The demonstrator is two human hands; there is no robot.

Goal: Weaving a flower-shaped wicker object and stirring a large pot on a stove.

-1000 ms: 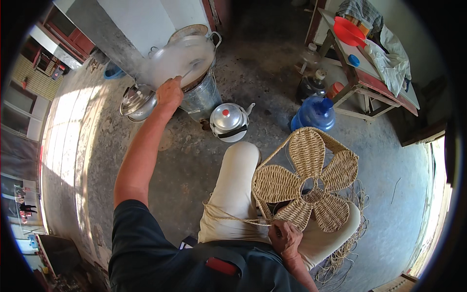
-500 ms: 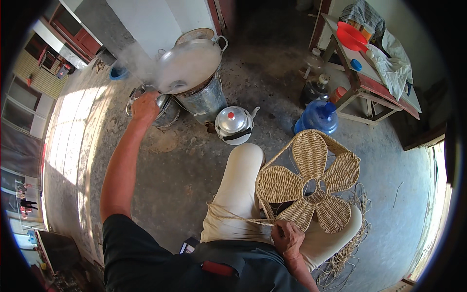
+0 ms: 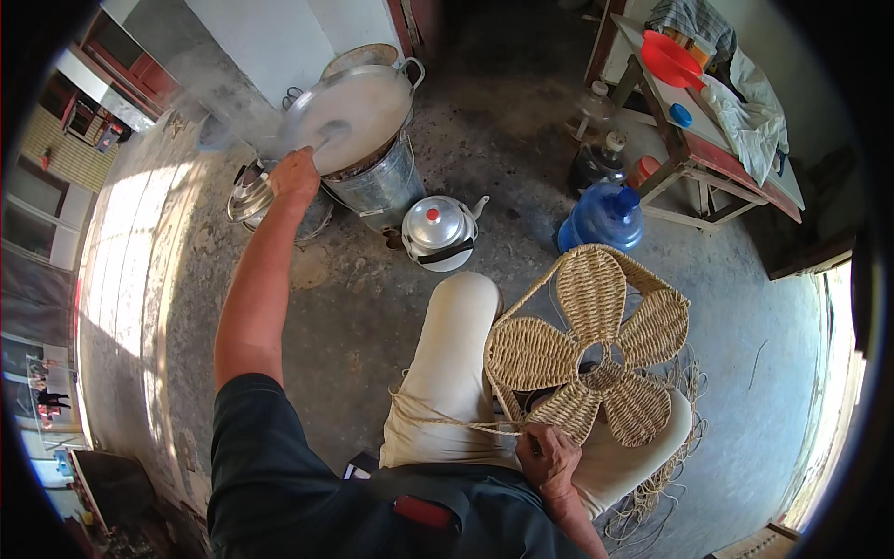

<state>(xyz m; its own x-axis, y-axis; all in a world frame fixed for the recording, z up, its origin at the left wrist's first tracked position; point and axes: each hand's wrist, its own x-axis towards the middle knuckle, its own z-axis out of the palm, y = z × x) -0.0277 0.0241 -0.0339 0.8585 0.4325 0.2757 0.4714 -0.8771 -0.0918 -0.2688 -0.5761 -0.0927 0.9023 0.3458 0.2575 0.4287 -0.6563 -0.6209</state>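
Note:
My left hand, at the end of an outstretched arm, is closed on the handle of a ladle. The ladle's head dips into cloudy, steaming liquid in a wide metal wok, which rests on a metal bucket-like stove. On my lap lies a woven straw flower-shaped piece with five petals around a central ring. My right hand is closed at its lower edge, where a straw cord runs across my left thigh. The fingers seem to pinch the cord there.
A silver kettle stands beside the stove, and a lidded pot is left of it. A blue water jug and dark bottles stand near a low table with a red plastic scoop. Loose cord lies on the floor beside my right leg.
My left hand has moved right and slightly up, and the ladle head has shifted further into the wok. My right hand and the woven piece stay nearly in place.

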